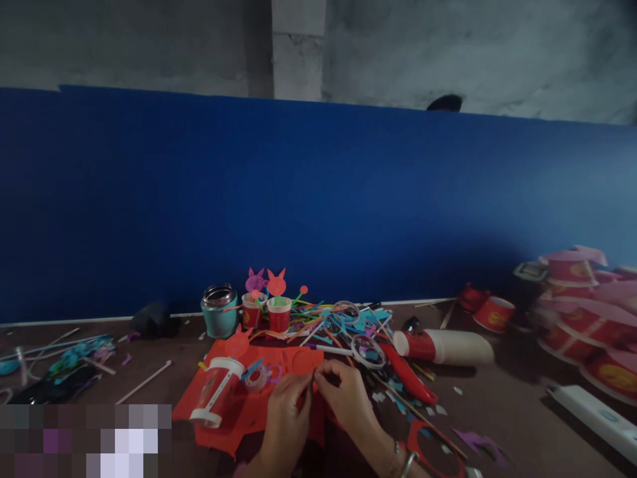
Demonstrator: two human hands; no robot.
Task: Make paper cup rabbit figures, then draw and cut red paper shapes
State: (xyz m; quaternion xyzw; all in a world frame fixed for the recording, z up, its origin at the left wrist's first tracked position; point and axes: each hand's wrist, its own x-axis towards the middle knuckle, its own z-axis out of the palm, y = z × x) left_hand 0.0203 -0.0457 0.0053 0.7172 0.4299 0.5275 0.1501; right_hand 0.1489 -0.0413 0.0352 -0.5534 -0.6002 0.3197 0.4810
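Note:
My left hand (289, 403) and my right hand (346, 393) meet fingertip to fingertip above the red paper (239, 425). Both are closed in a pinch, and whatever lies between the fingers is too small to make out. Left of them a paper cup (216, 392) leans on the red paper, a red eared-head cutout (237, 344) at its far end. Between cup and hands is a small roll of clear tape (255, 377). Behind stand two red paper cups, one with a red eared head (277, 285), the other with a purple one (256, 281).
Coloured sticks and scraps (323, 325) are heaped behind my hands. To the right lie a red-handled tool (408, 375), a tape roll (368, 352), a row of nested cups (448, 346) and stacked red cups (592, 312). A teal jar (219, 312) stands before the blue partition (298, 199).

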